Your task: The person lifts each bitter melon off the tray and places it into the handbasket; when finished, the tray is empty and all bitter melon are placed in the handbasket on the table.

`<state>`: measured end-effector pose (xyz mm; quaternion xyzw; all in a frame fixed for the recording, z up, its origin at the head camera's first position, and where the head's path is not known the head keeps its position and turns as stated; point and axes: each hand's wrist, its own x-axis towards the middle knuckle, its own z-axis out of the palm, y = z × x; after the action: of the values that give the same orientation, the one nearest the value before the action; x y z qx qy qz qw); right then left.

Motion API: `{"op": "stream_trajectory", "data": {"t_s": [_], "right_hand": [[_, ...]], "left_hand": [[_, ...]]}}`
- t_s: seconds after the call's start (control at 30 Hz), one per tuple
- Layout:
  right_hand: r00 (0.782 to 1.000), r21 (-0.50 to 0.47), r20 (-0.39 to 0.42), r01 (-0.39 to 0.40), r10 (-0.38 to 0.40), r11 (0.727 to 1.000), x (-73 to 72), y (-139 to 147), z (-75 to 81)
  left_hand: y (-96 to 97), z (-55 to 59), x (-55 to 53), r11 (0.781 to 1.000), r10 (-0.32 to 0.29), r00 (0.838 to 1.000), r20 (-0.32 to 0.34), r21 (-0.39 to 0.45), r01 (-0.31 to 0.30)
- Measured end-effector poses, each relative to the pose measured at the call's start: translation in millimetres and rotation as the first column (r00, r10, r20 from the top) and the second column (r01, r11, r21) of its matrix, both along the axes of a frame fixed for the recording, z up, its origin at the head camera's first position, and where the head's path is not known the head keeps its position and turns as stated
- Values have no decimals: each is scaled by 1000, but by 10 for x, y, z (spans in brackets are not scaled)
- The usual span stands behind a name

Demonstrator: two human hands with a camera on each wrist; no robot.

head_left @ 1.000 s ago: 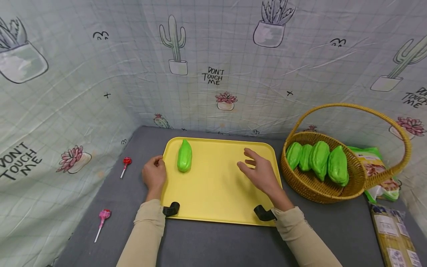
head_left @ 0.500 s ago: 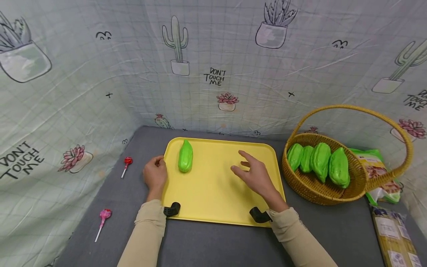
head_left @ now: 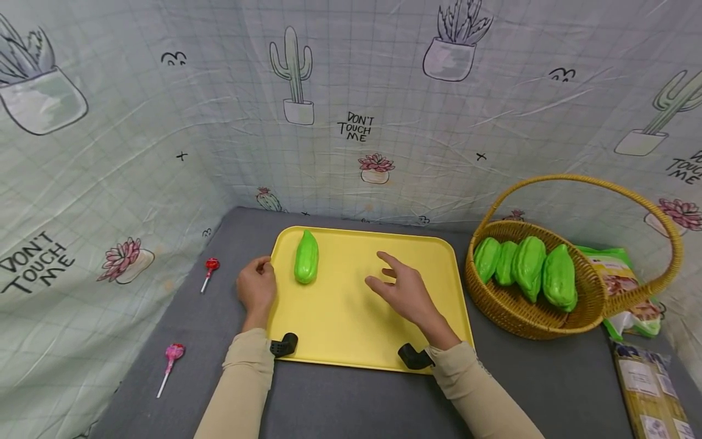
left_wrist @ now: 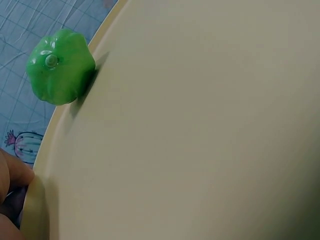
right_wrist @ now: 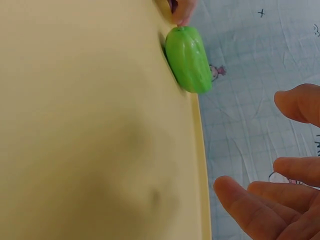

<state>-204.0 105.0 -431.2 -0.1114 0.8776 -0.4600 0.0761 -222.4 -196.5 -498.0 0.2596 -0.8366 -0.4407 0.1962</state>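
Observation:
A glossy green, ribbed fruit, papaya-like in shape (head_left: 306, 257), lies lengthwise near the left side of the yellow tray (head_left: 351, 329). My left hand (head_left: 256, 286) is at the tray's left rim, its curled fingers gripping the edge; in the left wrist view a fingertip (left_wrist: 22, 174) meets that rim. Over the right half of the tray hovers my right hand (head_left: 403, 289), fingers loosely spread and holding nothing. The right wrist view shows its fingers (right_wrist: 245, 205) apart, with the green fruit (right_wrist: 189, 60) farther off by the left hand.
At the right stands a wicker basket (head_left: 510, 323) with a tall handle, holding several similar green fruits (head_left: 559, 277). Behind it is a green-edged food packet (head_left: 631, 314); nearer lies a packet of what looks like noodles (head_left: 647, 384). Two lollipops (head_left: 212, 264) (head_left: 175, 351) lie at the left.
My right hand has moved left across the tray, away from the basket, still with spread fingers. The left hand keeps its place at the rim, and the fruit on the tray has not moved.

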Motion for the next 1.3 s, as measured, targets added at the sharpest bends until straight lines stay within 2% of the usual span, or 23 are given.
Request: {"op": "stream_trajectory", "data": {"t_s": [0.4,0.77,1.03,1.3], "right_hand": [[999,-12,41,-2,3,1000,-27,-211,-67],[998,-44,40,-41,43,998,-34,-395,-118],[996,-44,38,-75,77,996,-48,-513,-150],[993,-38,36,-112,114,993,-81,-660,-179]], "left_hand": [[10,28,-1,1000,1,1000,10,9,-1],[14,33,6,1000,-1,1000,-2,6,1],[7,-17,-11,1000,12,1000,-17,-13,-12],[-8,-12,-5,1000,-8,1000,-15,-7,7]]}}
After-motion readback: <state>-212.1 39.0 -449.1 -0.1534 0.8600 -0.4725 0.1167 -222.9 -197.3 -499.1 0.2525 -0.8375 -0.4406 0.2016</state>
